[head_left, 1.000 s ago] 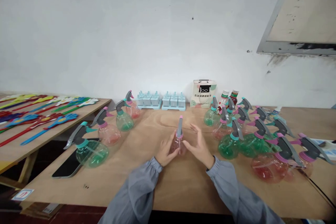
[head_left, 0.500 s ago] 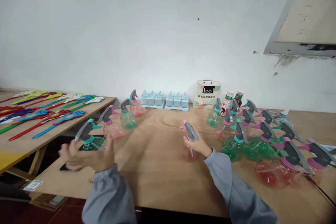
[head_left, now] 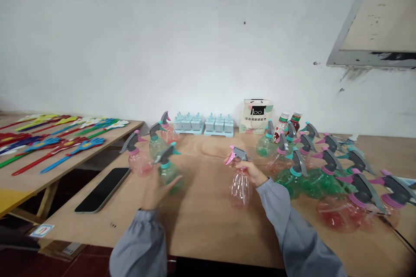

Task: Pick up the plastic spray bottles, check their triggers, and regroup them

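My right hand [head_left: 251, 171] grips the neck of a clear pink spray bottle [head_left: 239, 187] with a grey and pink trigger head, lifted just above the wooden table [head_left: 208, 220]. My left hand [head_left: 158, 188] is wrapped round a green spray bottle [head_left: 169, 171] with a grey and teal head, held over the table left of centre. Both bottles are upright and the green one is blurred by motion.
A black phone [head_left: 102, 189] lies near the table's left edge. Three more spray bottles [head_left: 139, 158] stand behind my left hand; several crowd the right side [head_left: 328, 173]. Blue ice-pop moulds [head_left: 204, 124] and a small box [head_left: 257, 117] line the wall. Coloured hand clappers [head_left: 55, 143] cover the left table.
My left hand reached left, took the green bottle off the phone and carried it toward the centre. My right hand turned the pink bottle and raised it slightly.
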### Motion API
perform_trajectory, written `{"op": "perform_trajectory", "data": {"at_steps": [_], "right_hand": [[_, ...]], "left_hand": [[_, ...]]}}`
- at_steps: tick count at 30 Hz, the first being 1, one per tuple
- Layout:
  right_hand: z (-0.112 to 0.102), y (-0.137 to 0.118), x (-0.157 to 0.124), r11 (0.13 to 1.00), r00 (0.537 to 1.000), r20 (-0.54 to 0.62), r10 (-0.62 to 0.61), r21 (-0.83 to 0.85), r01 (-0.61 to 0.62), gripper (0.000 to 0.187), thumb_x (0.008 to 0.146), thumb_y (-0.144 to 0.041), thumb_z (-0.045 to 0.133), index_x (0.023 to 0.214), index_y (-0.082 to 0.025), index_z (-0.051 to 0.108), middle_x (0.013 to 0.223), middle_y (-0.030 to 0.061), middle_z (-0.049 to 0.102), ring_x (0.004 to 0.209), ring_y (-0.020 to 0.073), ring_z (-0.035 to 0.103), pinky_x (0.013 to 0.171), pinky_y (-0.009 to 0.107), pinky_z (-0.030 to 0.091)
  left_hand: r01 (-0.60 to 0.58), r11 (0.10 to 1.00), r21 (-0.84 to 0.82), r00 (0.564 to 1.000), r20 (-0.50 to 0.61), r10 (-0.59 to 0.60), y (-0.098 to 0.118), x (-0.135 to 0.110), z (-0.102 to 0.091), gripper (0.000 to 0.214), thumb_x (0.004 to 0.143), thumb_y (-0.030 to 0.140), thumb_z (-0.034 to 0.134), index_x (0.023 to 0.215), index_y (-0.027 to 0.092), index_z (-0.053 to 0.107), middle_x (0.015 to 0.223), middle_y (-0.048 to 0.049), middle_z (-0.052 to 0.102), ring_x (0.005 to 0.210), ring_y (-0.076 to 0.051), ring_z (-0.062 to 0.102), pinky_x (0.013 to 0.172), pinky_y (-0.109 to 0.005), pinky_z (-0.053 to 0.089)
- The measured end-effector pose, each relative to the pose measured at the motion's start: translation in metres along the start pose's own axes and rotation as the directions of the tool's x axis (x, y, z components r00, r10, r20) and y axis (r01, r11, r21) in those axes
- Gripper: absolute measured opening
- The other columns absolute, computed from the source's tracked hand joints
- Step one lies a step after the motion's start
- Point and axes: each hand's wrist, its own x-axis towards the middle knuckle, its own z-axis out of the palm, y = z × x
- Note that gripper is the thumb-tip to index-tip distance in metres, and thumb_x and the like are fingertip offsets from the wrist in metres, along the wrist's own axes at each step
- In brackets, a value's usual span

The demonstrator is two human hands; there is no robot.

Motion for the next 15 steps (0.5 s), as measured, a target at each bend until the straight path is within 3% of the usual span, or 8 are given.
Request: {"op": "perform_trajectory", "data": {"at_steps": [4, 7, 10, 15], "right_hand": [[0.006, -0.006, 0.004, 0.999, 0.999, 0.018, 0.028, 0.033, -0.029, 0.036, 0.055, -0.025, 0.064, 0.090, -0.022, 0.071, 0.096, 0.0063, 0.078, 0.087, 0.0220, 0.069, 0.060, 0.025, 0.045], [0.014, -0.009, 0.007, 1.000, 1.000, -0.006, 0.010, 0.015, -0.010, 0.028, 0.055, -0.023, 0.064, 0.082, -0.022, 0.071, 0.088, 0.0041, 0.077, 0.082, 0.0193, 0.068, 0.063, 0.025, 0.045], [0.019, -0.006, 0.013, 1.000, 0.999, -0.047, -0.028, -0.012, 0.028, 0.015, 0.055, -0.024, 0.064, 0.070, -0.022, 0.067, 0.073, 0.0015, 0.072, 0.067, 0.0153, 0.061, 0.061, 0.024, 0.044], [0.022, 0.001, 0.020, 0.998, 0.983, -0.173, -0.056, -0.013, 0.054, 0.005, 0.051, -0.022, 0.060, 0.055, -0.021, 0.058, 0.056, -0.0023, 0.059, 0.051, 0.0103, 0.045, 0.050, 0.024, 0.034]], "left_hand": [[-0.041, 0.977, -0.210, 0.993, 0.097, 0.063, 0.037, 0.002, 0.060, 0.069, 0.069, 0.060, 0.076, 0.121, 0.021, 0.053, 0.115, -0.0124, 0.068, 0.111, -0.031, 0.067, 0.095, -0.045, 0.055], [-0.018, 0.966, -0.257, 0.980, 0.189, 0.069, 0.049, 0.010, 0.090, 0.076, 0.067, 0.055, 0.080, 0.127, 0.020, 0.050, 0.118, -0.0142, 0.068, 0.116, -0.034, 0.066, 0.097, -0.049, 0.054], [0.022, 0.970, -0.243, 0.982, 0.186, 0.024, 0.051, 0.013, 0.104, 0.082, 0.067, 0.051, 0.082, 0.133, 0.018, 0.047, 0.123, -0.0177, 0.066, 0.122, -0.037, 0.063, 0.101, -0.053, 0.051], [0.014, 0.978, -0.208, 0.991, 0.136, 0.015, 0.049, 0.008, 0.110, 0.083, 0.072, 0.049, 0.078, 0.139, 0.016, 0.043, 0.134, -0.0203, 0.060, 0.129, -0.037, 0.057, 0.107, -0.050, 0.047]]}}
